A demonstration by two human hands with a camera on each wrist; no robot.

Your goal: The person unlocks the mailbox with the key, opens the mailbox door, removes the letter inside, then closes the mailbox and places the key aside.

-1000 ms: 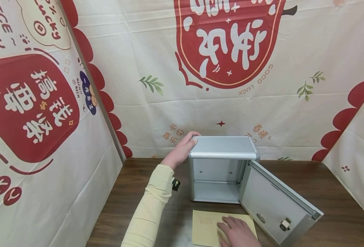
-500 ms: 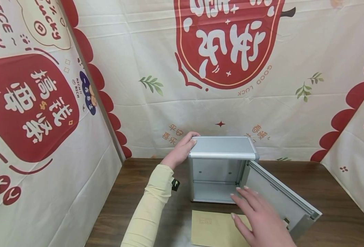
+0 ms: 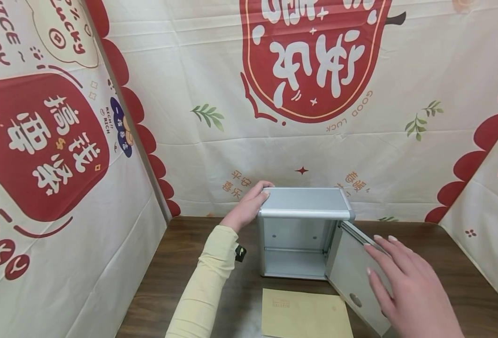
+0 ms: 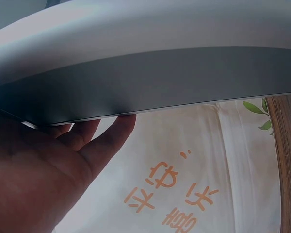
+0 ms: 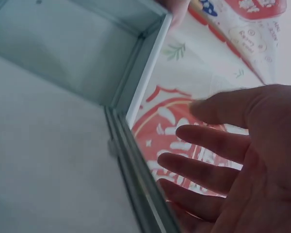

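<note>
2 hands are out around a grey box [image 3: 305, 202], which stands upright on the brown bench [image 3: 168, 281], somewhere between 4 and 5 o'clock from the middle of the head view. Left hand [image 3: 249, 204] has hold of the box at its 10 o'clock corner, fingers wrapped on the edge, with a pale yellow sleeve [image 3: 204, 277] running off toward 7. The door [image 3: 354, 267] hangs open off the box's 3 o'clock side, swung out to about 4. Right hand [image 3: 413, 281] is loose by the door, fingers spread and grasping nothing; can't tell if it's touching. Flat at 6 o'clock, just in front of the box, lies a tan envelope [image 3: 305, 314]. Red-and-white cloth [image 3: 181, 94] hangs behind at 12.
</note>
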